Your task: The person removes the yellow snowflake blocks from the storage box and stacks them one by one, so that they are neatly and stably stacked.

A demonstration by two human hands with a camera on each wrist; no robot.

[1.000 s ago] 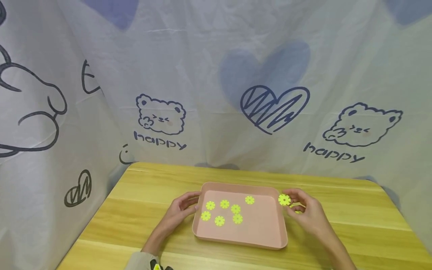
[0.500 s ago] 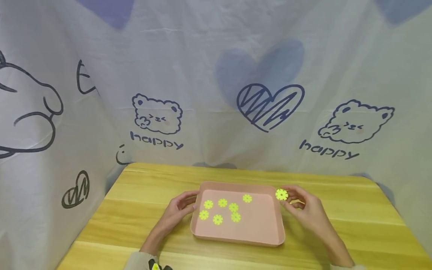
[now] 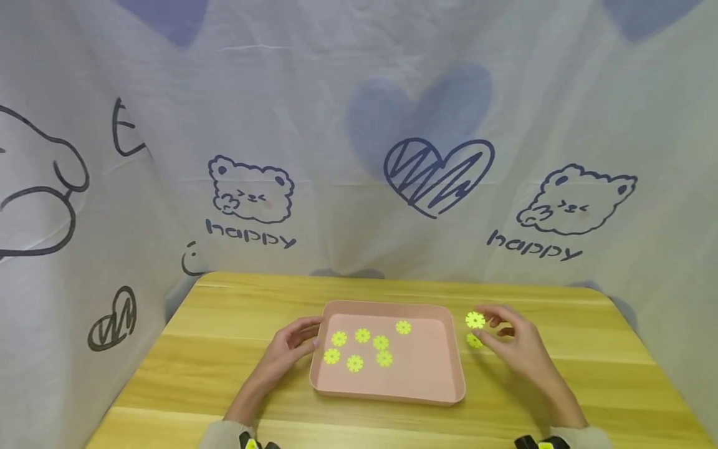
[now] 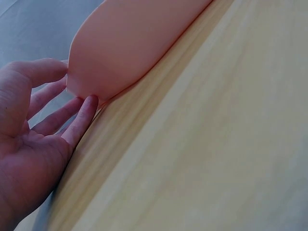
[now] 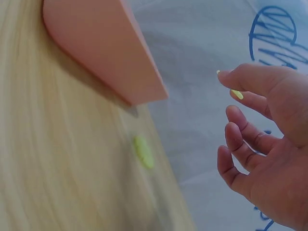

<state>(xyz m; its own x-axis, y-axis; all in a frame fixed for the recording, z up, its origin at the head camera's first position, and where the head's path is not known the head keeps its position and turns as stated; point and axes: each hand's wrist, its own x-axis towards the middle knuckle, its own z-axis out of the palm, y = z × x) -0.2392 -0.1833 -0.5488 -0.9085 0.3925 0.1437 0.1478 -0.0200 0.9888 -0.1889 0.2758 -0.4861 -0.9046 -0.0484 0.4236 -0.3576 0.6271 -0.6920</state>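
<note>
In the head view, my right hand (image 3: 513, 340) pinches a yellow-green snowflake disc (image 3: 475, 320) between thumb and index finger, just right of a shallow pink tray (image 3: 415, 374). The right wrist view shows only slivers of the held disc (image 5: 237, 94), and the other fingers stay loosely bent. A second snowflake disc (image 3: 473, 340) lies on the table under this hand, partly covered by the thumb. My left hand (image 3: 286, 349) touches the tray's left end with extended fingers and thumb. In the left wrist view, its fingertips (image 4: 90, 103) rest at the outer wall of the tray (image 4: 115, 48).
Several matching discs (image 3: 362, 335) lie flat and spread over the left and middle of the tray. Beneath it is a wooden table (image 3: 247, 299). A white printed cloth (image 3: 348, 249) hangs behind the far edge and along the left side.
The head view has shifted, so the scene sits farther left. My right hand has moved the held disc from the tray's right rim outward, exposing the disc on the table. My left hand stays put.
</note>
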